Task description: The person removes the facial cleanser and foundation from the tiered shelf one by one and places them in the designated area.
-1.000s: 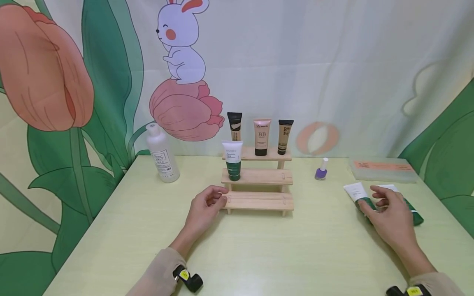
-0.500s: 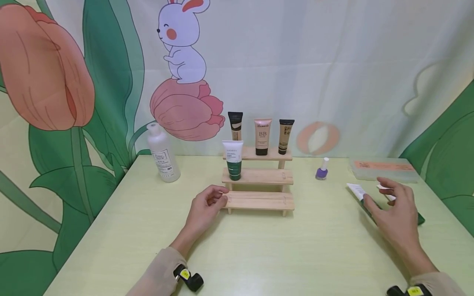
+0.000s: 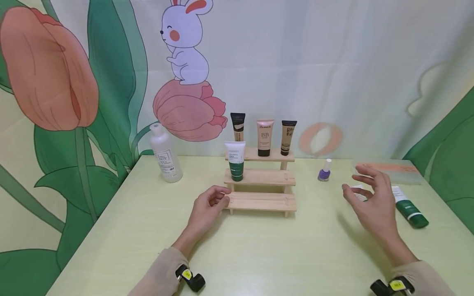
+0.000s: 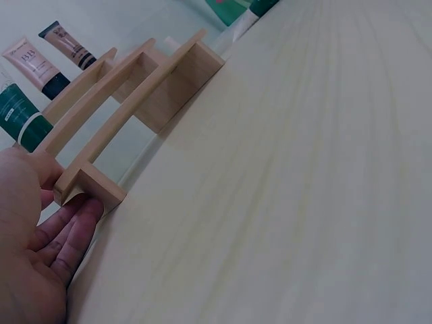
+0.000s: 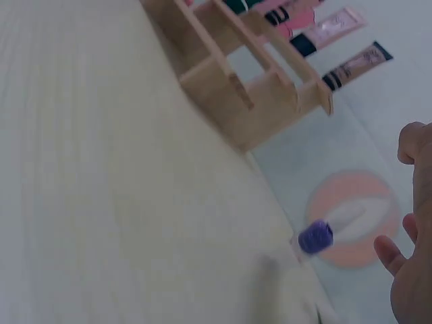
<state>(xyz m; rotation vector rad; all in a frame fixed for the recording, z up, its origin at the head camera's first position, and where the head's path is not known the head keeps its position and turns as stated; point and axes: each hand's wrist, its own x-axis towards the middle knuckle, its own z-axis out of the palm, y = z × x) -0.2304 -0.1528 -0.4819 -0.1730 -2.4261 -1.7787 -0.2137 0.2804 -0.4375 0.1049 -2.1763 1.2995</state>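
Pale wooden three-tier stand (image 3: pixel 261 201), lowest step's left end gripped by the left hand (image 3: pixel 210 204), in the head view. Raised right hand (image 3: pixel 375 205), thumb and fingertips parted, farther left than half a second ago, now uncovering a green-and-white tube (image 3: pixel 411 211) lying flat; second tube (image 3: pixel 358 187) behind the fingers, impossible to tell whether held. Left wrist view: fingers curled around the step's end. Right wrist view: hand partly cut off.

Left hand (image 3: pixel 208 204): fingers curled | right hand (image 3: pixel 375 209): thumb and fingers apart
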